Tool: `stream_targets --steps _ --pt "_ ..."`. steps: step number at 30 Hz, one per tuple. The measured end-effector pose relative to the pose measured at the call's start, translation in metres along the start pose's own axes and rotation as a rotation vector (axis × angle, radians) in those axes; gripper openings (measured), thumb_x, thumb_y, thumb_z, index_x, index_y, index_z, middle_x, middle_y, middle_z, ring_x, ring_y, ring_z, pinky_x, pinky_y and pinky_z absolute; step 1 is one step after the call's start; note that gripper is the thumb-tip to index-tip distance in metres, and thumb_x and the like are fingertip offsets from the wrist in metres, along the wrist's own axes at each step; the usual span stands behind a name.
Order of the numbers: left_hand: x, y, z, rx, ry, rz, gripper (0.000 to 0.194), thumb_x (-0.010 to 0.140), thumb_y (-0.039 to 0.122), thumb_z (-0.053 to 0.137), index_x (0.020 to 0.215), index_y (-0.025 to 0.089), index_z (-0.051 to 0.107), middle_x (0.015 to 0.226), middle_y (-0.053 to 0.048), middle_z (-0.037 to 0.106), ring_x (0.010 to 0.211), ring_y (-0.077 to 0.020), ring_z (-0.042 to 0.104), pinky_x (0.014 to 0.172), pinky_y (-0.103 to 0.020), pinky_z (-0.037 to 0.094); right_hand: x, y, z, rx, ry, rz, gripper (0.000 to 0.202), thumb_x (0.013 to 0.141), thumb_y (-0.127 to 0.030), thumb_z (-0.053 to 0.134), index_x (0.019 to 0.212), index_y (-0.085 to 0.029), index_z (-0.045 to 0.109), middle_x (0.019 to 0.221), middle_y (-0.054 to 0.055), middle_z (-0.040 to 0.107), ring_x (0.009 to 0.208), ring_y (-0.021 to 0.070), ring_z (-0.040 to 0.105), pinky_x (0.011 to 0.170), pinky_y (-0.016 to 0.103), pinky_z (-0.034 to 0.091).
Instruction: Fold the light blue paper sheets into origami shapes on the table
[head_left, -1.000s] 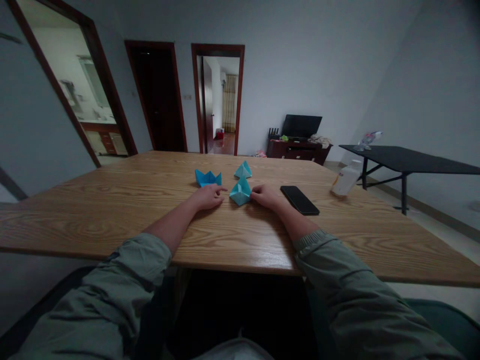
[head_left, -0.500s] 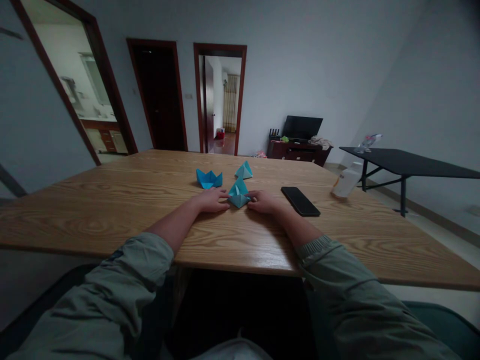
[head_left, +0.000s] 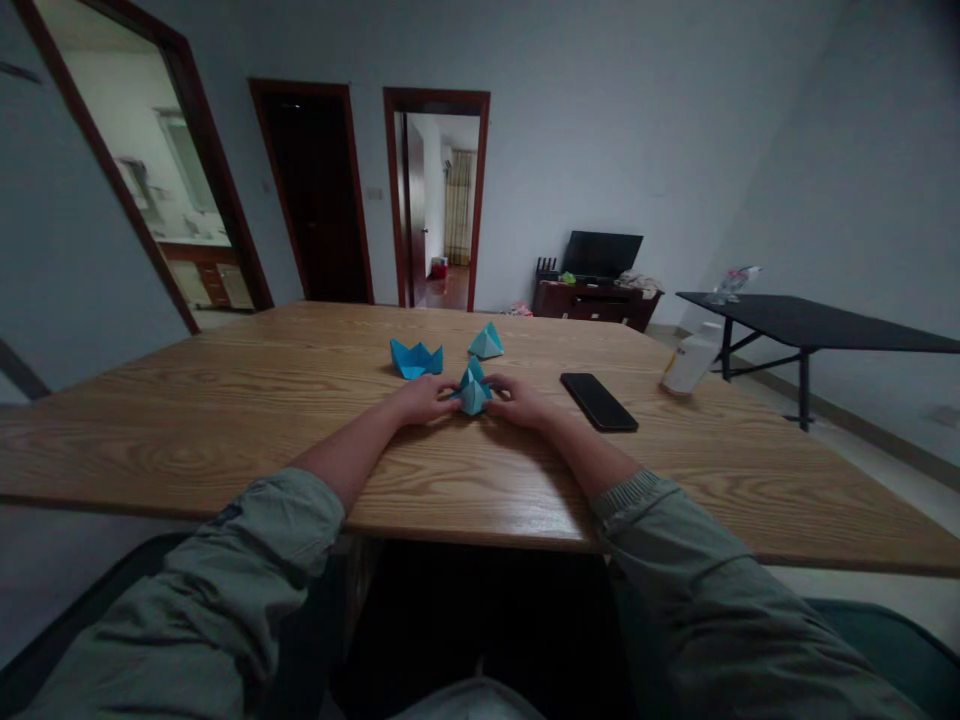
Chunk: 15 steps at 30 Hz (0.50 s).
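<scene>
Wood-grained tabletop (head_left: 480,480) bears folded paper (head_left: 473,392) (blue, peaked) between fingers (head_left: 504,384).

Looks like a home, with a TV (head_left: 603,255) on a cabinet (head_left: 555,297), curtain (head_left: 458,210) through a doorway (head_left: 436,97) and washroom mirror (head_left: 187,162).
</scene>
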<state>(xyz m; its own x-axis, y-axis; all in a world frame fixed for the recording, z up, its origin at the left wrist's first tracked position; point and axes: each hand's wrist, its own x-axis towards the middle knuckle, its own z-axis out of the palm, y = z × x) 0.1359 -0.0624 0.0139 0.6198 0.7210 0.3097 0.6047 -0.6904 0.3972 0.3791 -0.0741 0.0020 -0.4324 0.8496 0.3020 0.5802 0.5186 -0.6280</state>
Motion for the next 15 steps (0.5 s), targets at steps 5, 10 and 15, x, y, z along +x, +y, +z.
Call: stream_targets --steps 5,10,15 --pt "0.000 0.006 0.001 -0.170 0.033 -0.028 0.045 0.079 0.050 0.055 0.110 0.019 0.064 0.107 -0.007 0.066 0.095 -0.0225 0.062 0.081 -0.031 0.049 0.001 -0.001 0.005 0.277 -0.012 0.022 0.056 0.079 -0.028 0.064 0.130 -0.022 0.042 0.113 0.010 0.064 0.097 0.0200 0.063 0.086 0.038 0.049" --pt "0.004 0.008 0.006 -0.460 0.075 -0.045 0.047 0.076 0.047 0.061 0.112 0.017 0.054 0.103 -0.010 0.065 0.086 -0.0202 0.065 0.076 -0.034 0.052 0.002 -0.009 0.009 0.458 0.015 0.049 0.071 0.076 -0.026 0.065 0.138 -0.025 0.030 0.110 0.008 0.065 0.091 0.0195 0.064 0.082 0.037 0.050" --pt "0.006 0.010 0.008 -0.591 0.151 -0.078 0.061 0.075 0.048 0.064 0.124 0.017 0.044 0.098 -0.011 0.064 0.082 -0.0195 0.065 0.071 -0.033 0.052 0.003 -0.023 0.011 0.616 0.004 0.074 0.061 0.079 -0.029 0.060 0.136 -0.022 0.038 0.104 0.005 0.066 0.089 0.0171 0.063 0.081 0.031 0.049"
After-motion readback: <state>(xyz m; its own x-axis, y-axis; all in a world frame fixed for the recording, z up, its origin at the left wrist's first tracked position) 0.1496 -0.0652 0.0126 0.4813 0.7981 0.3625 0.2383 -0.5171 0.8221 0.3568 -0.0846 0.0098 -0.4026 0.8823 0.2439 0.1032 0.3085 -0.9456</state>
